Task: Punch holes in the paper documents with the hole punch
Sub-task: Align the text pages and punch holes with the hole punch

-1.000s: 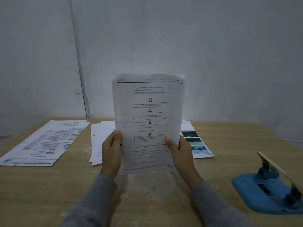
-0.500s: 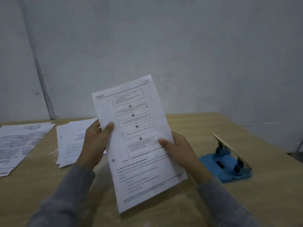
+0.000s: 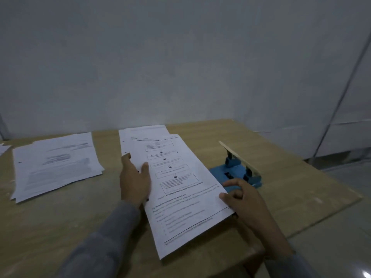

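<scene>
I hold a printed document [image 3: 180, 193] with a flowchart on it, tilted low over the wooden table [image 3: 60, 215]. My left hand [image 3: 134, 181] grips its left edge, thumb on top. My right hand [image 3: 244, 199] pinches the right edge near the lower corner. The blue hole punch [image 3: 239, 173] with a pale lever raised stands on the table just right of the sheet, right behind my right hand's fingers. The paper's right edge lies close to the punch's base.
A stack of printed papers [image 3: 56, 165] lies at the left. More sheets [image 3: 144, 131] with punched holes lie behind the held document. The table's right edge [image 3: 321, 215] drops to a pale floor. A grey wall stands behind.
The document has been lowered from upright to nearly flat and carried right toward the hole punch. The view has turned right, so the punch now sits closer to the middle.
</scene>
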